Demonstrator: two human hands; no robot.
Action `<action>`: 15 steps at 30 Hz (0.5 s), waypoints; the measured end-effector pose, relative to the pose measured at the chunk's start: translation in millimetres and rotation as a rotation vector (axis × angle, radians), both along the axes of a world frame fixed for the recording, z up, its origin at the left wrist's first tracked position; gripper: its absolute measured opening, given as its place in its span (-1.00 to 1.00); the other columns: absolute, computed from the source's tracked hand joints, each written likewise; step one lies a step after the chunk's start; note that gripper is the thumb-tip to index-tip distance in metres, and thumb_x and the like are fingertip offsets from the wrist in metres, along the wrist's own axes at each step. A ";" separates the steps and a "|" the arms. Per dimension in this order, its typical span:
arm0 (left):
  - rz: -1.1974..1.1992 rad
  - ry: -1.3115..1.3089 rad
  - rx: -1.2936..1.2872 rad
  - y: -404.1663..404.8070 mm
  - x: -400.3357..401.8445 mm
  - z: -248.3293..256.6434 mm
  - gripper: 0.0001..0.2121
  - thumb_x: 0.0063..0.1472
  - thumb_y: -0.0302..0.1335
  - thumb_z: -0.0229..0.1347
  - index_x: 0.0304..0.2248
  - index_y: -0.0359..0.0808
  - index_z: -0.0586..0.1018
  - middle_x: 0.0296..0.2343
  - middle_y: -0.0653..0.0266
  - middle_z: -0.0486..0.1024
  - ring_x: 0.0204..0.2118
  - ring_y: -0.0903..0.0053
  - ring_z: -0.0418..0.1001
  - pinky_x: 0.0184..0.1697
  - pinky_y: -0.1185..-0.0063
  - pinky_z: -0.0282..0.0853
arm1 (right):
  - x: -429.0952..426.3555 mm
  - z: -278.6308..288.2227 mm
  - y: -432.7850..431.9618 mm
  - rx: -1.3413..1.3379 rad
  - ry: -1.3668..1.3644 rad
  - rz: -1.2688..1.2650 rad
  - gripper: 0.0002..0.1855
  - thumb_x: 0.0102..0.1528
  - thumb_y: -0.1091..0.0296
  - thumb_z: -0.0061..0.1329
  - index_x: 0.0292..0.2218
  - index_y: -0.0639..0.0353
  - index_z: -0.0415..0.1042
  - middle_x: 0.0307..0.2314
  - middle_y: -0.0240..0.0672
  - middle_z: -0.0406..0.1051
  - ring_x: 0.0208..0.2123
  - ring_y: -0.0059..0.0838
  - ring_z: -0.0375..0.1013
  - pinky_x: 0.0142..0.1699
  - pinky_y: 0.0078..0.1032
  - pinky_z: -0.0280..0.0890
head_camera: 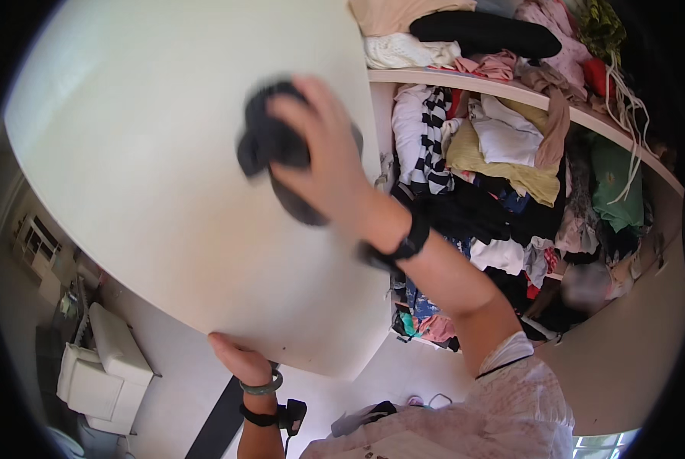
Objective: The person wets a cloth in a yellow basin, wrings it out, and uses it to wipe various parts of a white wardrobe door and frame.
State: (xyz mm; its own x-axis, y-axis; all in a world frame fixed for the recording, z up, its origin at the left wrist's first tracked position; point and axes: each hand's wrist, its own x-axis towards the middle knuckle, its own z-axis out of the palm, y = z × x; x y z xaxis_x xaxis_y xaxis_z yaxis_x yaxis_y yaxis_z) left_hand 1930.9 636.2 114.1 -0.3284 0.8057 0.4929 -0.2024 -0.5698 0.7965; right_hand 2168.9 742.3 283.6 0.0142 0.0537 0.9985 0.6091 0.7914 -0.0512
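Note:
My right hand (331,155) is pressed to the face of a white wardrobe door (147,143), with a bunched dark cloth (276,132) under its fingers. Motion blurs the hand and the cloth, and the fabric's kind is hard to make out. Lower down, my left hand (242,358) grips the door's outer edge; part of its fingers is hidden behind the panel. A bangle and a black strap with a small device circle the left wrist, and a black band is on the right one.
Right of the door, wardrobe shelves (468,83) hold heaped clothes (503,137). White cords (635,115) dangle over the upper shelf's edge. A cream sofa (107,373) stands on the floor at lower left. A dark strip (216,410) crosses the pale floor below the door.

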 end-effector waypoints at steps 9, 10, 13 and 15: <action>0.108 0.007 -0.030 0.9 6.4 -5.1 -0.46 0.35 -0.10 -0.42 0.03 -0.44 0.19 0.02 0.14 0.20 0.07 0.44 0.14 0.13 0.48 0.04 | 28.0 -20.6 30.5 -0.048 0.278 -0.059 -0.36 -0.18 0.34 0.15 -0.03 0.13 0.26 0.02 -0.01 0.13 0.08 0.02 0.07 0.15 -0.20 -0.01; 0.130 -0.019 -0.034 1.2 4.3 -4.0 -0.46 0.34 -0.09 -0.41 0.03 -0.45 0.19 0.02 0.13 0.20 0.07 0.44 0.14 0.13 0.48 0.03 | 20.9 -59.6 22.8 -0.163 0.303 -0.034 -0.33 -0.18 0.36 0.14 0.00 0.13 0.24 0.07 0.02 0.05 0.11 0.05 0.03 0.17 -0.18 -0.04; 0.066 0.074 0.031 -1.8 -1.7 1.4 -0.43 0.34 -0.07 -0.41 0.06 -0.46 0.15 0.04 0.11 0.16 0.09 0.42 0.12 0.14 0.48 0.02 | -1.2 -168.7 -3.6 -0.363 0.249 0.024 -0.28 -0.27 0.40 0.20 -0.02 0.10 0.27 0.11 0.02 -0.02 0.17 0.06 -0.06 0.20 -0.13 -0.10; 0.143 0.087 0.047 -0.9 4.1 5.9 -0.42 0.33 -0.07 -0.39 0.05 -0.47 0.17 0.03 0.10 0.18 0.07 0.42 0.14 0.14 0.48 0.03 | 2.5 -171.1 -12.0 -0.441 0.207 0.020 -0.27 -0.28 0.40 0.20 -0.02 0.08 0.26 0.11 -0.03 -0.01 0.18 0.04 -0.07 0.20 -0.13 -0.09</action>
